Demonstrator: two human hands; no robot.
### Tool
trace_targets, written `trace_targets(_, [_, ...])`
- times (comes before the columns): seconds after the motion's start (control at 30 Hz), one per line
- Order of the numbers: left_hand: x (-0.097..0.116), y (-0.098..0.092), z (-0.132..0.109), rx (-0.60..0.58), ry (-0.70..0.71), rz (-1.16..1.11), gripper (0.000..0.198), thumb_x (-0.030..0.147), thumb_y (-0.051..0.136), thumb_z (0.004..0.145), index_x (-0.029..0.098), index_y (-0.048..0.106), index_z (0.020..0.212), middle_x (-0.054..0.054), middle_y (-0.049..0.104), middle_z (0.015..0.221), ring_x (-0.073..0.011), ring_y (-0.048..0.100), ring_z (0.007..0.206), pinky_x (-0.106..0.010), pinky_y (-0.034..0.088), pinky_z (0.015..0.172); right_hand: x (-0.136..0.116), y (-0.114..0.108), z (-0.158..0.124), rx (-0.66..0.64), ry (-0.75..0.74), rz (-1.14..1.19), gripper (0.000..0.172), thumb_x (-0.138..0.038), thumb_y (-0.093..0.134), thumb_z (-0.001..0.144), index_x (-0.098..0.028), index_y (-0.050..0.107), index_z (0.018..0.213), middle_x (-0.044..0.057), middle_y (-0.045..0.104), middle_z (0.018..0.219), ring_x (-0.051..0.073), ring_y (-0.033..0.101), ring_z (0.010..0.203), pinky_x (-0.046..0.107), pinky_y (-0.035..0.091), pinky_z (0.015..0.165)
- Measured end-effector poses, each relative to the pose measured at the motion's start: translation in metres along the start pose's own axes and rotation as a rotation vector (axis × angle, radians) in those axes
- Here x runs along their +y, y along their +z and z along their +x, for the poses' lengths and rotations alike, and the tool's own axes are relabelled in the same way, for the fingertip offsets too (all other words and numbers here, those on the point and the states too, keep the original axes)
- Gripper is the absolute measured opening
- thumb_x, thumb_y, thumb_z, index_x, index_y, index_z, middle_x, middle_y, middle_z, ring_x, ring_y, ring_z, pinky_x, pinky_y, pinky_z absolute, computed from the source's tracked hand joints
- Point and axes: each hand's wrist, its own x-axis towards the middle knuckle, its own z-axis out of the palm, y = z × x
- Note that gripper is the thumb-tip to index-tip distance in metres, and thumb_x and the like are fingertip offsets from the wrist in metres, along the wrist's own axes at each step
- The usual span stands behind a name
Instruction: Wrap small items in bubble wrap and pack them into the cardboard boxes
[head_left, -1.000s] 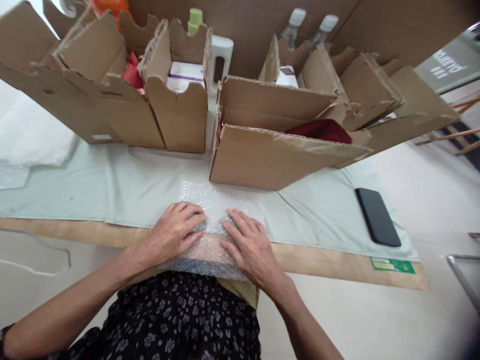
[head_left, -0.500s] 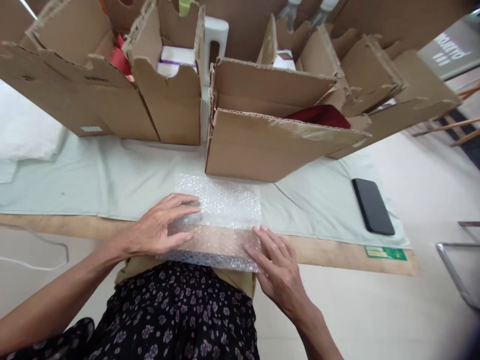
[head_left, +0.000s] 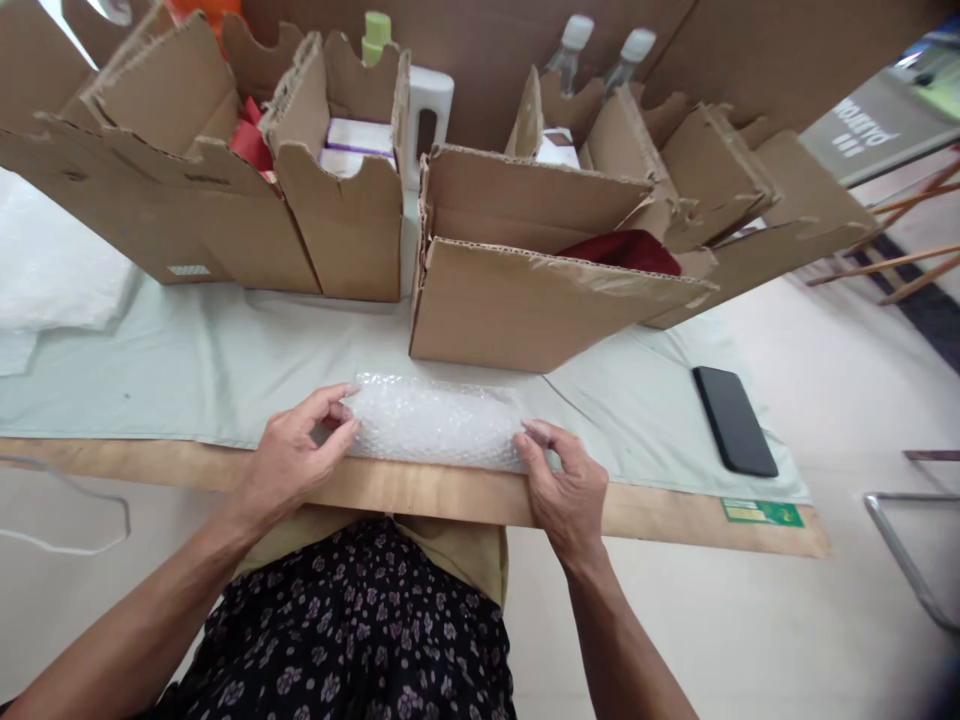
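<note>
A folded piece of clear bubble wrap point(head_left: 439, 422) lies on the pale green cloth near the table's front edge. My left hand point(head_left: 304, 445) pinches its left end between thumb and fingers. At the opposite end, my right hand point(head_left: 562, 480) grips the wrap's right edge, thumb toward the middle. Whether anything is inside the folded wrap cannot be made out.
Cardboard organisers point(head_left: 517, 310) stand along the back, holding white boxes point(head_left: 360, 135), red items and dark red cloth point(head_left: 626, 250). Clear bottles point(head_left: 566, 55) rise behind. A black phone point(head_left: 735, 420) lies at right, a green card point(head_left: 761, 513) near the edge, white sheeting point(head_left: 60, 260) at left.
The near part of the bubble wrap, which hung over the table edge, is now folded onto the rest. Both hands have closed on its ends.
</note>
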Motion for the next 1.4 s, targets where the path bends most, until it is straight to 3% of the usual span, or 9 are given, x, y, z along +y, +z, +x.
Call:
trace_targets(0.13, [-0.007,0.015,0.018,0.019,0.069,0.196,0.041,0.031,0.056,0.091,0.016,0.066,0.128,-0.001,0.071,0.081,-0.0161,0.065,0.066,-0.028,0.053,0.065,0.016,0.009,0.016,-0.063,-0.078,-0.302,0.032,-0.042,0.055,0.103,-0.017,0.071,0.116,0.009,0.077,0.097,0.028,0.068,0.09,0.043,0.051,0.084])
trace_targets(0.3, [-0.014,0.008,0.02,0.062,0.133,0.471,0.047,0.041,0.064,0.091,0.013,0.064,0.128,-0.008,0.071,0.094,-0.026,0.067,0.081,-0.039,0.056,0.077,0.029,0.004,0.026,-0.196,-0.003,-0.444,0.049,-0.05,0.05,0.102,-0.015,0.06,0.135,0.018,0.069,0.128,0.036,0.06,0.119,0.05,0.047,0.094])
trace_targets(0.5, [-0.013,0.016,0.021,-0.001,0.205,0.544,0.018,0.033,0.059,0.092,0.019,0.067,0.084,-0.011,0.067,0.088,-0.0309,0.065,0.086,-0.045,0.055,0.081,0.026,0.012,0.041,-0.324,-0.002,-0.261,0.029,-0.045,0.055,0.097,-0.02,0.069,0.098,0.016,0.068,0.132,0.037,0.06,0.121,0.054,0.046,0.098])
trace_targets(0.63, [-0.007,0.013,0.019,-0.01,0.174,0.401,0.014,0.024,0.052,0.091,0.021,0.061,0.08,-0.008,0.068,0.092,-0.0232,0.065,0.082,-0.035,0.052,0.07,0.005,0.001,0.033,-0.311,0.122,0.011,0.015,-0.037,0.061,0.094,-0.023,0.063,0.089,0.007,0.075,0.102,0.024,0.069,0.09,0.04,0.052,0.083])
trace_targets(0.77, [-0.002,-0.017,0.023,-0.05,0.043,0.294,0.01,0.031,0.055,0.091,0.023,0.059,0.086,0.001,0.068,0.077,-0.0161,0.062,0.063,-0.027,0.046,0.057,-0.032,-0.013,0.004,-0.379,0.29,0.271,0.032,-0.031,0.064,0.093,-0.023,0.061,0.124,0.0,0.07,0.086,0.016,0.066,0.069,0.028,0.053,0.067])
trace_targets(0.9, [-0.001,-0.043,0.057,-0.021,0.117,0.425,0.022,0.029,0.058,0.089,0.023,0.065,0.109,-0.003,0.075,0.089,-0.0232,0.071,0.079,-0.034,0.053,0.073,-0.074,0.005,-0.025,-0.575,0.356,0.497,0.06,-0.026,0.059,0.096,-0.025,0.044,0.154,-0.002,0.068,0.086,0.013,0.062,0.064,0.024,0.052,0.06])
trace_targets(1.1, [-0.006,-0.033,0.116,-0.13,0.314,0.613,0.053,0.019,0.062,0.086,0.014,0.059,0.138,-0.015,0.072,0.117,-0.0355,0.065,0.113,-0.051,0.051,0.098,-0.106,0.045,-0.027,-0.696,0.237,0.478,0.033,-0.023,0.058,0.094,-0.02,0.072,0.124,0.005,0.074,0.095,0.016,0.063,0.07,0.031,0.055,0.07])
trace_targets(1.27, [-0.023,-0.037,0.062,-0.04,0.4,0.287,0.035,0.015,0.054,0.094,0.014,0.065,0.127,-0.015,0.072,0.119,-0.0303,0.063,0.114,-0.052,0.051,0.101,-0.104,0.045,-0.016,-0.752,0.295,0.5,0.03,-0.028,0.059,0.095,-0.018,0.073,0.119,0.004,0.073,0.086,0.017,0.064,0.069,0.031,0.054,0.068])
trace_targets(1.4, [-0.026,-0.054,-0.017,-0.209,0.399,-0.067,0.042,0.014,0.059,0.091,0.022,0.063,0.131,-0.01,0.073,0.123,-0.0288,0.058,0.13,-0.052,0.049,0.11,-0.1,0.041,-0.012,-0.813,0.411,0.612,0.03,-0.033,0.062,0.094,-0.019,0.074,0.117,0.002,0.069,0.075,0.016,0.061,0.064,0.028,0.05,0.061])
